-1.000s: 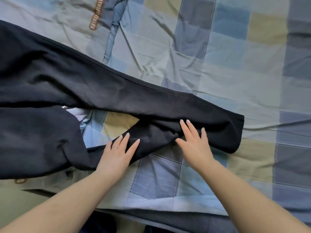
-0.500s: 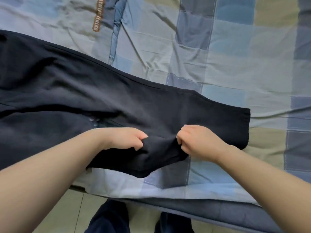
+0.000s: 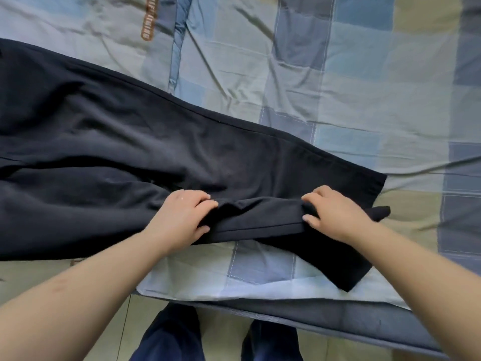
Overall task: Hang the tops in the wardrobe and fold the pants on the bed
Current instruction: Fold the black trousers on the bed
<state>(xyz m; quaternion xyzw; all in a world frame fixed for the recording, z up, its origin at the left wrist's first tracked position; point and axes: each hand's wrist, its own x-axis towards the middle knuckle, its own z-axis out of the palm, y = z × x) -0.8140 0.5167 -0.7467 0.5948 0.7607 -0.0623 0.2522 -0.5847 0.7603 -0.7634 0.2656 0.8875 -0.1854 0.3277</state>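
Black pants (image 3: 135, 142) lie across the bed, stretching from the left edge of view down to their cuffs at the right. The near leg is bunched over the far leg. My left hand (image 3: 183, 216) grips the near leg's fabric around its middle. My right hand (image 3: 335, 213) pinches the same leg close to its cuff, whose tip (image 3: 381, 212) sticks out beyond my fingers. A loose flap of that leg (image 3: 335, 264) hangs toward the bed's near edge.
The bed carries a checked quilt (image 3: 364, 82) in blue, grey and olive, wrinkled, with a brown lettered label (image 3: 147, 24) at the top. Its near edge (image 3: 260, 295) runs below my hands. My legs (image 3: 171, 334) stand on a pale tiled floor.
My hands went from flat on the near leg to gripping it, then lifted and pulled it up against the far leg. The gap showing quilt between the legs has closed.
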